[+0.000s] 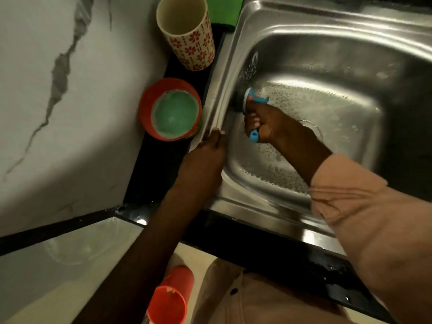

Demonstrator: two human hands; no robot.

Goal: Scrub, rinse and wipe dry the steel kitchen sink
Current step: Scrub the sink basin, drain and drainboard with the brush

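Steel kitchen sink (327, 40): a brushed-metal, rounded-rectangular basin set in a black counter (268, 251), its floor and near wall coated with foamy suds. Scrub brush (253, 113): blue plastic handle with a round head, pressed against the left inner wall of the basin and gripped by the right hand (264, 122), whose fingers are curled round the handle. Left hand (205, 157): laid flat on the sink's left rim, fingers straight, nothing held. Orange plastic bowl (146, 108): round, placed on the counter just beside the sink's left rim and filled with pale green soapy liquid. Tall cream cup (187, 36): cylindrical, printed with red flower motifs, seen empty, placed behind the bowl. Orange tumbler (170, 298): seen at the lower edge, contents not discernible. Wall (58, 90): white marble-patterned surface with grey veining. Sleeve (374, 230): peach-coloured fabric, worn on the right arm.
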